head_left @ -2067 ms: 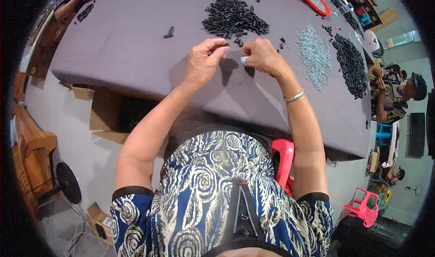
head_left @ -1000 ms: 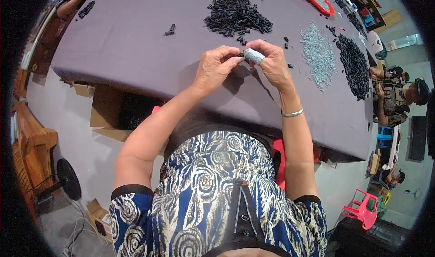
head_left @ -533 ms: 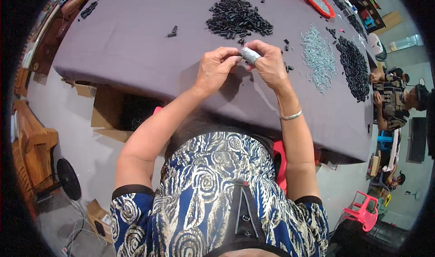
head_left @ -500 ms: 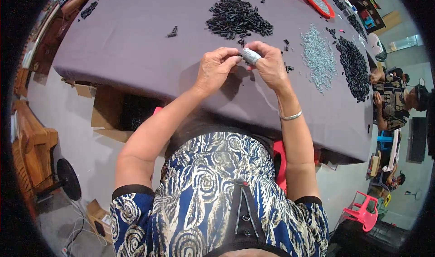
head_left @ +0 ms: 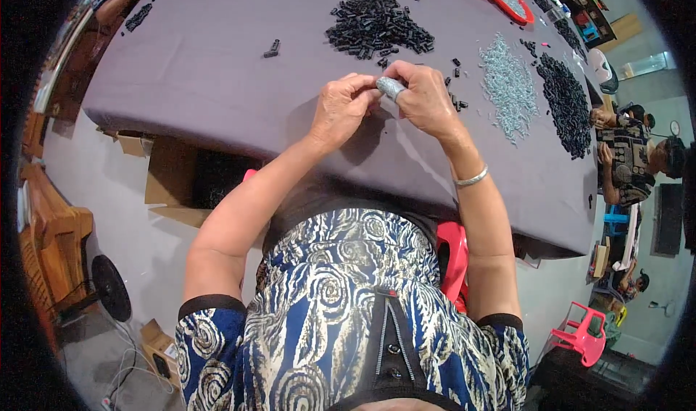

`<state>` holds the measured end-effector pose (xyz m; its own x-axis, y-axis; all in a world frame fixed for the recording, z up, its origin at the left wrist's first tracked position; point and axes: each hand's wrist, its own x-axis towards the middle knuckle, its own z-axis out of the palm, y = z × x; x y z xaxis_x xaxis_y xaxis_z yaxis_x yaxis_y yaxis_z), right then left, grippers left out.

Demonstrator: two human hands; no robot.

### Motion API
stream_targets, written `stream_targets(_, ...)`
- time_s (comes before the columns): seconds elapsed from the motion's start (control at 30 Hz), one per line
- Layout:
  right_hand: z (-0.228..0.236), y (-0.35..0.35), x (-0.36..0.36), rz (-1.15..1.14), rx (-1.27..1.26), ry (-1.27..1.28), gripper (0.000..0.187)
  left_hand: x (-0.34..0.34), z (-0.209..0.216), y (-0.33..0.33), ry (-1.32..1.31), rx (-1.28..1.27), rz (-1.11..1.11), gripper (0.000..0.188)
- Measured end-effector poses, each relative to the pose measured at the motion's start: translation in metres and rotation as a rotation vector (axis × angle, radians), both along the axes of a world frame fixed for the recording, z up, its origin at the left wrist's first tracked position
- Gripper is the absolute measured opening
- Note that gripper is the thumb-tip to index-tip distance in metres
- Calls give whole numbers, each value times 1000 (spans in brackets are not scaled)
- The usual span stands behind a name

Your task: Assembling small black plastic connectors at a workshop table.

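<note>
Above the near part of the table, my left hand (head_left: pixel 339 109) and my right hand (head_left: pixel 426 98) meet at the fingertips. The left thumb and index finger are pinched on a small black plastic piece, now mostly hidden by the fingers. A silvery wrapping (head_left: pixel 391 88) covers a finger of my right hand, which is curled closed against the left fingertips; what it holds is hidden. Just beyond the hands lies a heap of small black plastic pieces (head_left: pixel 378 27). To the right spread many small silvery metal parts (head_left: pixel 509 85), with another heap of black pieces (head_left: pixel 564 106) beside them.
A grey cloth covers the table (head_left: pixel 210 63). Several loose black pieces (head_left: pixel 458 104) lie right of my hands, and a few (head_left: pixel 272 48) lie to the left. A red tray (head_left: pixel 507 1) of silvery parts stands at the far right. Another person (head_left: pixel 631 150) sits at the right edge.
Both hands have shifted slightly left, and the right hand has turned inward over the left fingertips. The black piece between the fingers is now more hidden.
</note>
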<state>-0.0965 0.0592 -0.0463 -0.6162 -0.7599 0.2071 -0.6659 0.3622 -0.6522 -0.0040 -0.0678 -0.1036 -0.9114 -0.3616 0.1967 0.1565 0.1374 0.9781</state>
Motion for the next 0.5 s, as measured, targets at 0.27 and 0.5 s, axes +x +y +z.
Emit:
stream_targets(0.27, 4, 8, -14, 61, -8, -661, 16, -1, 0, -2, -19, 224, -50, 18)
stream_targets(0.5, -20, 20, -18, -28, -375, -1103, 54, 4, 16, 2, 7, 305, -81, 19)
